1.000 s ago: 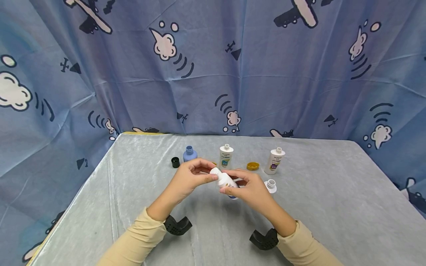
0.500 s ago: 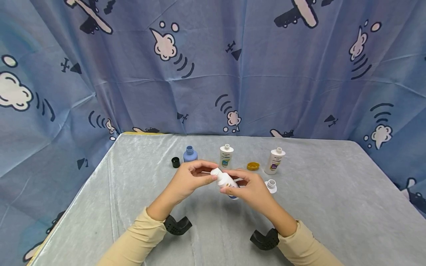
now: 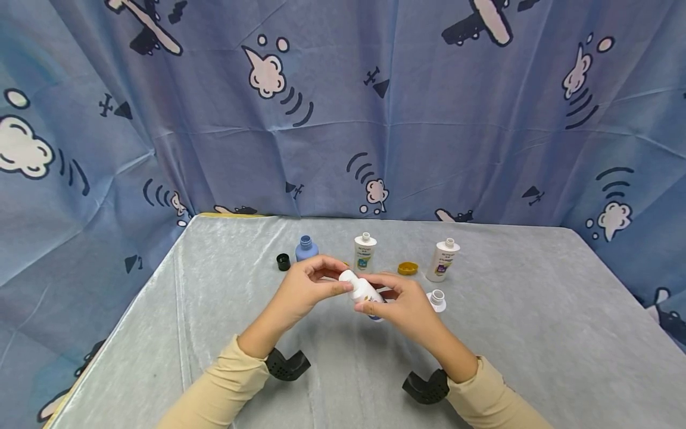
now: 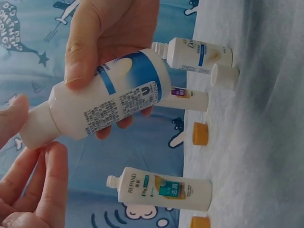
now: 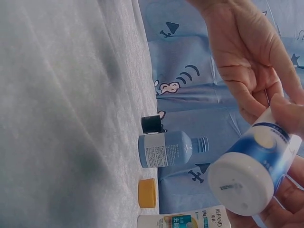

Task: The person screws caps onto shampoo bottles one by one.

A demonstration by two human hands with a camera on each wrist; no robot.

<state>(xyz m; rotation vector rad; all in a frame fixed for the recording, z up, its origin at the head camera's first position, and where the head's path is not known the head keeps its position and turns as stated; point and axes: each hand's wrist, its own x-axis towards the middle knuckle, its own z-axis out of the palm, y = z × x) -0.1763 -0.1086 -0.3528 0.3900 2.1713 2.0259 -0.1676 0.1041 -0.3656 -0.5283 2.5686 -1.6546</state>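
A white bottle [image 4: 110,97] with a blue printed label is held tilted above the table, its base toward the right wrist camera. My right hand [image 3: 401,299] grips its body, thumb on one side and fingers on the other. At its top end is a white cap [image 4: 40,127], which my left hand [image 3: 309,287] pinches between thumb and fingers. Just beyond my right hand, partly hidden by it in the head view, an uncapped white bottle [image 3: 437,299] stands on the table. A loose white cap [image 4: 224,77] lies beside that bottle.
Farther back stand an uncapped blue bottle [image 3: 306,248], a white bottle with a teal label [image 3: 365,252] and another with a purple label [image 3: 442,260], both uncapped. A black cap [image 3: 283,262] and a yellow cap [image 3: 407,269] lie among them; another yellow cap [image 5: 147,193] is mostly hidden in the head view.
Both hands stay in nearly the same place. The left thumb and fingers shift slightly on the cap; the bottles on the table have not moved.
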